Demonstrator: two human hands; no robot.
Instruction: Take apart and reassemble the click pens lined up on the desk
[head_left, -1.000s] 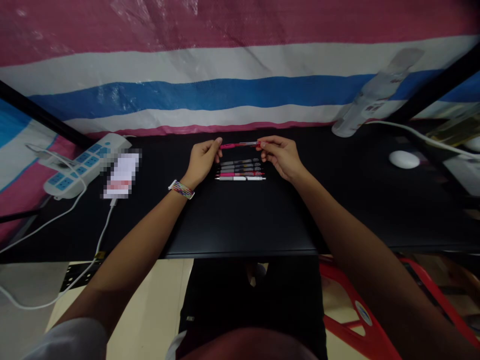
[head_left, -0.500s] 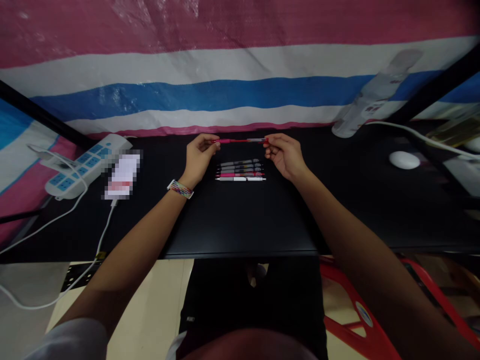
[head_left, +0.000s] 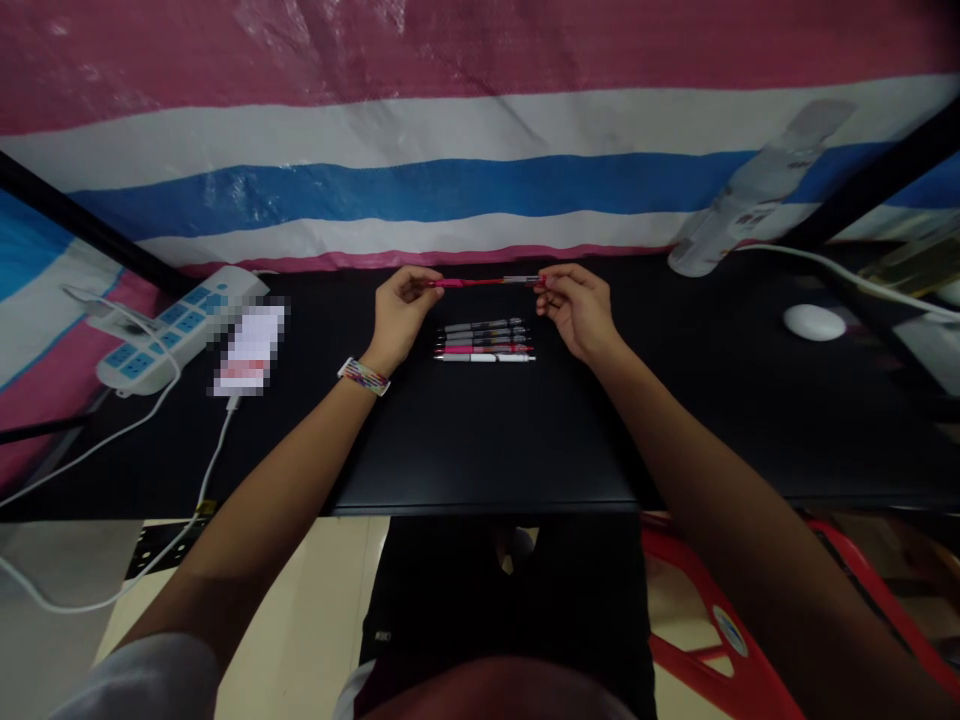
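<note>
My left hand (head_left: 405, 312) pinches the pink end of a thin item, a pink pen part (head_left: 452, 283), above the back of the black table. My right hand (head_left: 579, 308) pinches the other end, by a clear and red pen part (head_left: 520, 279). A thin red refill (head_left: 485, 282) spans the gap between the two parts. Just below my hands, several pens lie side by side in a row: grey ones (head_left: 484, 326), a pink one (head_left: 480, 349) and a white one (head_left: 484, 357) nearest me.
The black table (head_left: 480, 450) holds a power strip (head_left: 180, 325) and a phone (head_left: 249, 350) with a cable at left. At right are a plastic bottle (head_left: 739, 215), a white mouse (head_left: 814, 322) and a white cable. Red stools (head_left: 697, 590) stand below.
The clear and red part in my right hand has shifted slightly right, away from the pink part, so the span between my hands is a little wider. The whole view has also shifted slightly.
</note>
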